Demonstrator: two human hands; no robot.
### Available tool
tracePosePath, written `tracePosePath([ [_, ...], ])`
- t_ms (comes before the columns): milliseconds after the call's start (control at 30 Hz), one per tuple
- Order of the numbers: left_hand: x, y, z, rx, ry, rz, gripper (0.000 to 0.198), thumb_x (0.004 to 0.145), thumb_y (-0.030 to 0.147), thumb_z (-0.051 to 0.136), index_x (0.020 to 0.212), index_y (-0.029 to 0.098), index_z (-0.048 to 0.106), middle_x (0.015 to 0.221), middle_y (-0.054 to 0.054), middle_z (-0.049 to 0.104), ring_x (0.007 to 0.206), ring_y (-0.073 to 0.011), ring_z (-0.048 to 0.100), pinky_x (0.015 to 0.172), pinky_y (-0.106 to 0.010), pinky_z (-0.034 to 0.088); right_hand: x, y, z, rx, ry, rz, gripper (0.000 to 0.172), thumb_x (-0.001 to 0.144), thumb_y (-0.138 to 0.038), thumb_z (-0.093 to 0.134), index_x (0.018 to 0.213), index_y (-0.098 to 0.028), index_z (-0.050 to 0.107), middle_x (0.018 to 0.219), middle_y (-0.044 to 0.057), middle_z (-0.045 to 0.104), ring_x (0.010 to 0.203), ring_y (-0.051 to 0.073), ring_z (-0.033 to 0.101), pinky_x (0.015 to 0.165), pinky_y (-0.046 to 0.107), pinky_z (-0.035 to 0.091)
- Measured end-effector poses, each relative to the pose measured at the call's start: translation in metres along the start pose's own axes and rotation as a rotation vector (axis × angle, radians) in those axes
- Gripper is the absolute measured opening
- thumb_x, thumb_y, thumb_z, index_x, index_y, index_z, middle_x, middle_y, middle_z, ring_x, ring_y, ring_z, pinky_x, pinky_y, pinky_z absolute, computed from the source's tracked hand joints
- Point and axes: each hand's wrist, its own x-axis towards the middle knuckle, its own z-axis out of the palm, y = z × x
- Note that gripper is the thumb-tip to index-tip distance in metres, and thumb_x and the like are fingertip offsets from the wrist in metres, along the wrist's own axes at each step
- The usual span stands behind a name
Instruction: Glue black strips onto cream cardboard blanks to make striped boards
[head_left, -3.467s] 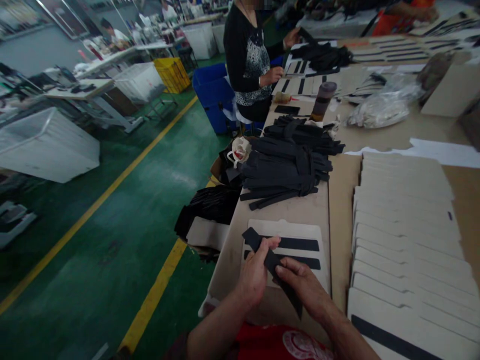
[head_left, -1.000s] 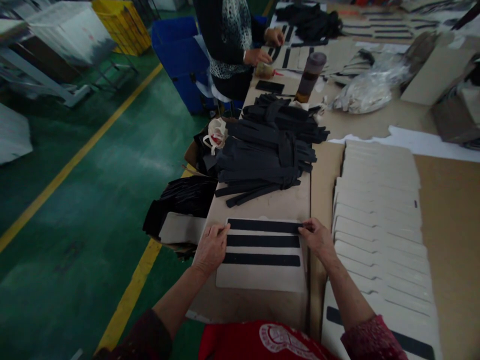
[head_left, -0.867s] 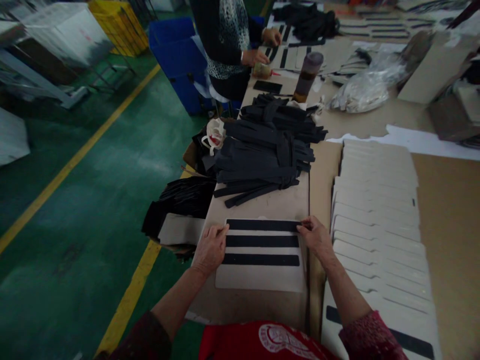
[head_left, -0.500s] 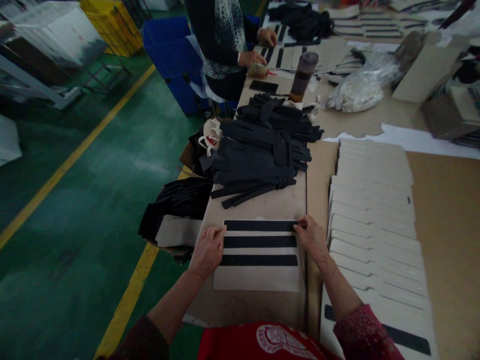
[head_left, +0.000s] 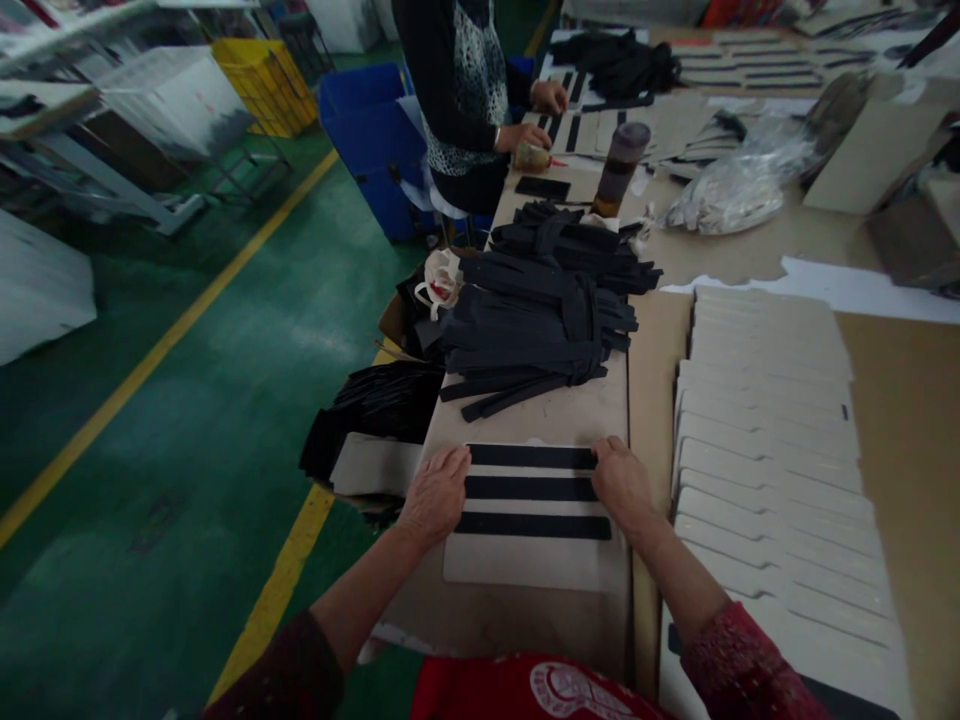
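Observation:
A pale card (head_left: 525,562) lies on the table in front of me with three black strips (head_left: 532,490) stuck across it. My left hand (head_left: 437,492) rests flat on the card's left end, fingers stretched over the strip ends. At the right end of the strips lies my right hand (head_left: 621,482), palm down and fingers together. Neither hand holds anything. Just beyond the card sits a big heap of loose black strips (head_left: 540,320).
To my right, overlapping pale cards (head_left: 772,440) lie in a long row on brown board. A box of black pieces (head_left: 375,410) hangs off the table's left edge. Farther along another person (head_left: 465,90) works by a brown bottle (head_left: 619,165) and a plastic bag (head_left: 735,195).
I laid a third black strip on the card. Both hands, which pinched its ends a second ago, have slid inward and now press flat on the card.

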Motion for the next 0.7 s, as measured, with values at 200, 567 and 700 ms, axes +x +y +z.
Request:
tracePosePath([
  [200, 0.020, 0.013, -0.023, 0.074, -0.070, 0.037, 0.043, 0.094, 0.037, 0.047, 0.132, 0.018, 0.052, 0.110, -0.014, 0.061, 0.104, -0.0297, 0.052, 0.091, -0.045, 0.040, -0.013, -0.016, -0.006, -0.126, -0.058, -0.168, 0.048, 0.086, -0.001, 0.039, 0.127, -0.016, 0.059, 0.099, 0.017, 0.061, 0.087, 0.027, 0.061, 0.070, 0.033, 0.045],
  [567, 0.028, 0.039, -0.013, 0.153, -0.086, -0.021, 0.069, 0.079, 0.069, 0.057, 0.132, 0.024, 0.055, 0.106, -0.015, 0.059, 0.105, -0.0351, 0.052, 0.102, -0.058, 0.028, -0.028, -0.035, 0.003, -0.337, -0.078, -0.262, 0.065, 0.089, -0.004, 0.039, 0.144, -0.038, 0.043, 0.101, 0.016, 0.058, 0.090, 0.026, 0.056, 0.065, 0.031, 0.048],
  [700, 0.021, 0.035, -0.012, 0.127, -0.060, -0.018, 0.066, 0.083, 0.064, 0.055, 0.130, 0.019, 0.055, 0.109, -0.016, 0.058, 0.107, -0.0346, 0.051, 0.104, -0.058, 0.028, -0.033, -0.024, 0.005, -0.255, -0.079, -0.248, 0.061, 0.089, -0.002, 0.036, 0.143, -0.026, 0.047, 0.108, 0.019, 0.056, 0.099, 0.030, 0.054, 0.070, 0.035, 0.051],
])
